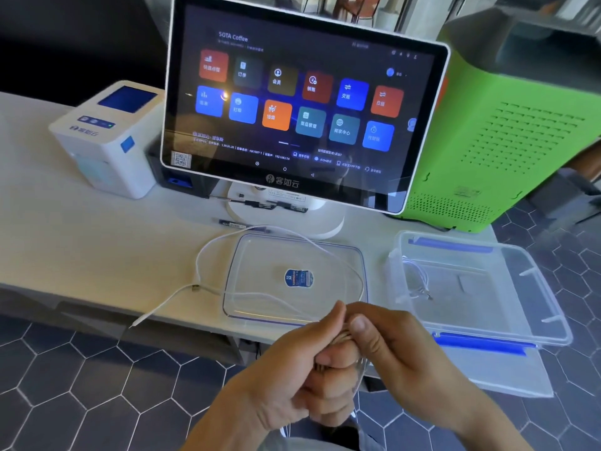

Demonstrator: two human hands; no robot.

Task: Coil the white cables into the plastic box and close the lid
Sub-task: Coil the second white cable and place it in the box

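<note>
Nearest the camera, low centre: left hand (292, 372) and right hand (390, 349) pressed together, fingers curled, both gripping a small bundle of coiled white cable (341, 340) between them; loose remainder of that cable trailing left and far across the lid, looping over the counter, plug end hanging just past the near counter edge.

Behind, in descending size:
- Touchscreen terminal (302, 102) on a white stand, centre far; coloured app tiles lit; tilted back.
- Green ventilated case (507, 138), far right, just beside the terminal.
- Pale counter (65, 222) bearing all items; dark hexagon-tiled floor (65, 379) below, near left.
- Clear plastic box (533, 288), right, open, overhanging the near counter edge; blue latches on far and near walls; a second white cable (418, 278), already coiled, lying inside at the left end.
- Clear lid (260, 255), flat on the counter, centre, left of the box and apart from it; blue oval label (299, 278) at its middle.
- White receipt printer (107, 138), far left, blue panel on top.
- Dark pens (234, 223) near the terminal base, just beyond the lid.

Box not yet closed; lid off.
</note>
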